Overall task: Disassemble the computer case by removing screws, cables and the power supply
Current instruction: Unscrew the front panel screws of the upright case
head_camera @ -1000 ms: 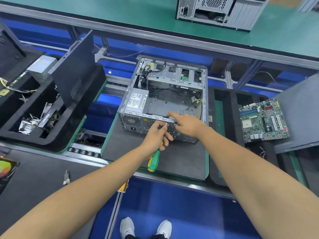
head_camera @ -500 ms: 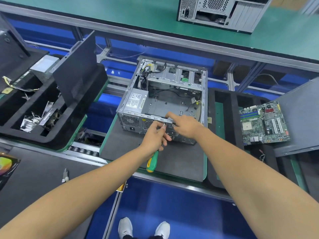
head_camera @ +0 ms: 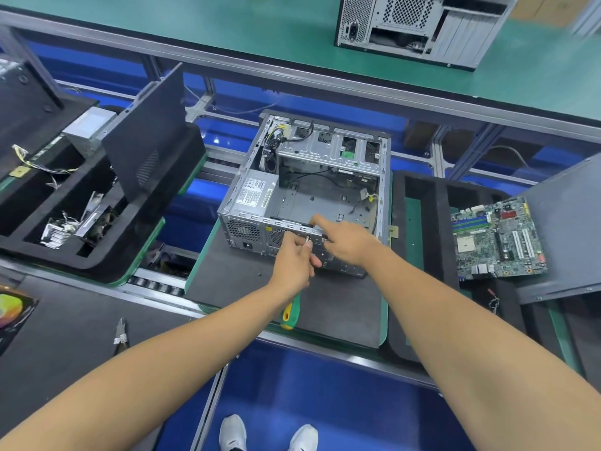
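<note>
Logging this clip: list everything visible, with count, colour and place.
computer case: one, grey, open, centre mat
power supply: one, silver, inside the case, left
screwdriver: one, green and yellow handle, in the left hand
motherboard: one, green, right tray
second case: one, grey, far green bench
pliers: one, near left bench
foam tray: one, black, left, holds parts
shoes: two, white, bottom
left hand: grips the screwdriver
right hand: on the case's near edge

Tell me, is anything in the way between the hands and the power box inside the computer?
Nothing visible blocks it. The power supply sits uncovered in the open case, just beyond the rear edge where the left hand holds the screwdriver and the right hand rests.
</note>
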`<action>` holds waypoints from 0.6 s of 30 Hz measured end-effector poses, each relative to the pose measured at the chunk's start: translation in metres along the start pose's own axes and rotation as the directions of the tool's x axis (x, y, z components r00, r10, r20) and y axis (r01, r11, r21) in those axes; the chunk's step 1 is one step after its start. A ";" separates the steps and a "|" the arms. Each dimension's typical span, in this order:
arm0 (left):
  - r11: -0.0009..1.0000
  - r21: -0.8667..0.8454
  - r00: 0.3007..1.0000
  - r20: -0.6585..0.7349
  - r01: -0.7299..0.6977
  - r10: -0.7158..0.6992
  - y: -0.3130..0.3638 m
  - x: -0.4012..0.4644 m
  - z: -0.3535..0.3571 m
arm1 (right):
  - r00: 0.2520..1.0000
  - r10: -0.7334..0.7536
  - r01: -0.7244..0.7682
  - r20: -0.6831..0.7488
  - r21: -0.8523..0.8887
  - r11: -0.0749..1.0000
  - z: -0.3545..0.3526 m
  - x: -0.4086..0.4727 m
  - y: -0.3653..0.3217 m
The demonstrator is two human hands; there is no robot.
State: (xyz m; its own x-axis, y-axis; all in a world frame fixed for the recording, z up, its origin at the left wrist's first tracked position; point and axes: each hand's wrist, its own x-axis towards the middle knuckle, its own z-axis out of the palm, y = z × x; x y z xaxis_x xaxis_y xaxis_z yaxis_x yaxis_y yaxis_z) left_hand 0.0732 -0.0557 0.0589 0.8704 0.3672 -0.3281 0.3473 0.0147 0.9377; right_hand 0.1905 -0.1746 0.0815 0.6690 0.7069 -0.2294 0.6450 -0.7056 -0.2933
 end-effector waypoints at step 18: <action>0.792 -0.496 0.930 0.271 0.356 -0.248 0.003 -0.007 -0.004 | 1.000 0.008 -0.008 -0.006 -0.010 1.000 0.000 0.000 -0.003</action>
State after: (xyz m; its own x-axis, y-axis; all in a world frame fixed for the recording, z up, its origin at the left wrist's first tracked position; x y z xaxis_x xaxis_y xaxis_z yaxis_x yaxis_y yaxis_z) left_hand 0.0669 -0.0549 0.0648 0.8178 0.0862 -0.5689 0.4113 0.6039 0.6827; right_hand 0.1887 -0.1728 0.0828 0.6765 0.7008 -0.2262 0.6432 -0.7119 -0.2820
